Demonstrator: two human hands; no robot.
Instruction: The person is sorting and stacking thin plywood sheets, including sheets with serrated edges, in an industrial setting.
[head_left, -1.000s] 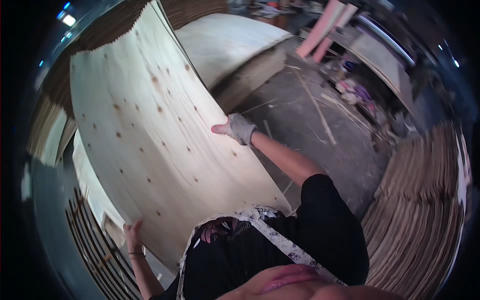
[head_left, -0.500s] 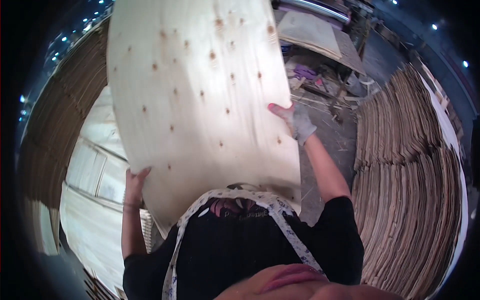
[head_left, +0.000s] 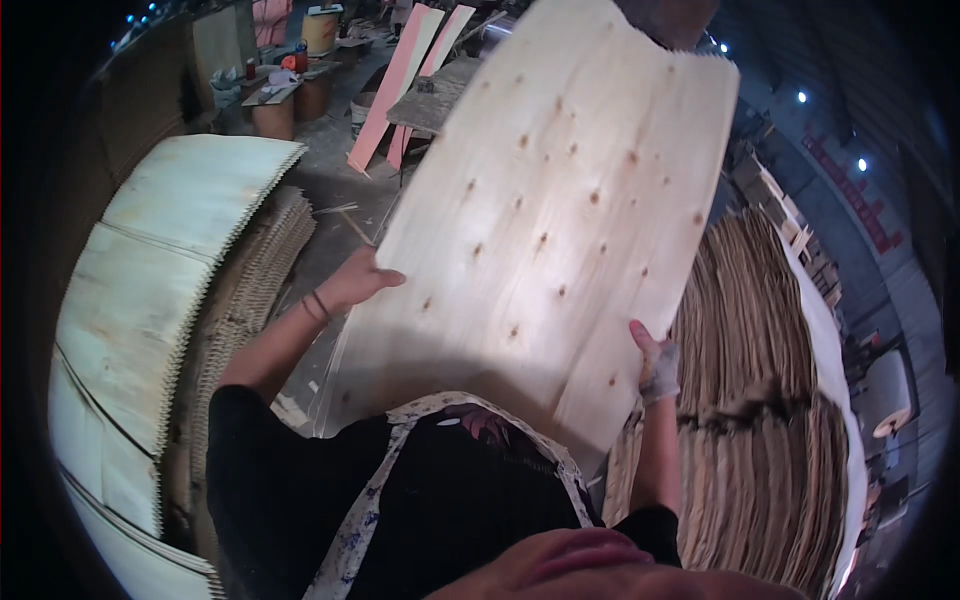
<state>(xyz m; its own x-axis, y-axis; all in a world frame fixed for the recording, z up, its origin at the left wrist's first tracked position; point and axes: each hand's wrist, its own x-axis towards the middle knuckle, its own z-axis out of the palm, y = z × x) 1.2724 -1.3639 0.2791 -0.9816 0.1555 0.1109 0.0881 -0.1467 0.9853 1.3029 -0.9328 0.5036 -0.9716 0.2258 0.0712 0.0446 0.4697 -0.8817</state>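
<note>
A large pale wood veneer sheet (head_left: 560,210), dotted with brown knots, spans the space before my body, its far end leaning right. My bare left hand (head_left: 365,280), with thin bands at the wrist, grips the left edge, thumb on top and fingers hidden underneath. On the opposite edge, lower in view, my right hand (head_left: 657,368) in a pale glove with a bare thumb tip holds the sheet the same way. The near end reaches my apron (head_left: 375,500).
To the right rises a tall stack of brown veneer sheets (head_left: 760,340). Pale sheets (head_left: 150,290) lie on a jagged-edged stack at left. Far off are pink-and-pale boards (head_left: 395,90) and a cluttered table (head_left: 285,80). A dark shape (head_left: 670,18) beyond the sheet's far end is unclear.
The veneer sheet has swung so its far end points right instead of left. My left hand is now farther forward, my right hand nearer my body. The surroundings have shifted in view.
</note>
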